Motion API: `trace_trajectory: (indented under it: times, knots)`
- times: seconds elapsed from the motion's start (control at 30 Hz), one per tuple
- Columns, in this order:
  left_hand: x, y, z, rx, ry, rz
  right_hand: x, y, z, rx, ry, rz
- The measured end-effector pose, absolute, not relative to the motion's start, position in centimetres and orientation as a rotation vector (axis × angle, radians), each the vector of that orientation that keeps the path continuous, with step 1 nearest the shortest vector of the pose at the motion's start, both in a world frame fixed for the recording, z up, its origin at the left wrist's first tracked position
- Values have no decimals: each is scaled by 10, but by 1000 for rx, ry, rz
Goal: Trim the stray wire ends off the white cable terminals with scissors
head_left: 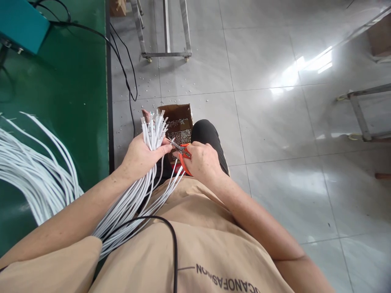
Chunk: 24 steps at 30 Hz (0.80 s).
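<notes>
A bundle of white cables (152,136) is wrapped in my left hand (143,156), with its cut ends pointing up and away from me. Between that thumb and forefinger the end of one cable sticks out to the right. My right hand (203,160) is closed round orange-handled cutters (185,154), whose metal jaws are at this cable end. Several more white cables (171,187) lie loose across my lap, below the cutters. Beneath both hands is an open cardboard box (180,134) holding many small silvery bits.
On the left stands a green table (88,81) with more white cables (39,171), a teal device (23,24) and black cords. Metal stands (166,54) are on the tiled floor (269,130) ahead and at the right. Small scraps lie on the floor around the box.
</notes>
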<state>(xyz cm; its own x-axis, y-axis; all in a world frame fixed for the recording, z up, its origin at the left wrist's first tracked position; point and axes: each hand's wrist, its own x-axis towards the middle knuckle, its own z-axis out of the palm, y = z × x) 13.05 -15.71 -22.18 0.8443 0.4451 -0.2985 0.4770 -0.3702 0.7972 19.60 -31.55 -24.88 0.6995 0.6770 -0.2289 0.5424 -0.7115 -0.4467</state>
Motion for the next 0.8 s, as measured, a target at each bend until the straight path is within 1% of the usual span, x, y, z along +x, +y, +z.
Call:
trace_trajectory:
  times: [0.23, 0.37, 0.43, 0.57, 0.67, 0.8]
  knots:
    - [132, -160, -220, 1824, 687, -54, 198, -317, -252, -2521, -977, 530]
    - [130, -159, -224, 1724, 636, -63, 204, -322, -252, -2381, -889, 638]
    - [129, -157, -226, 1652, 617, -76, 208, -323, -252, -2197, -734, 685]
    - [127, -153, -229, 1478, 608, -133, 215, -317, -250, -1649, -385, 778]
    - [128, -151, -229, 1410, 591, -161, 220, -310, -247, -1369, -378, 873]
    - [129, -151, -228, 1401, 568, -174, 221, -305, -246, -1163, -443, 981]
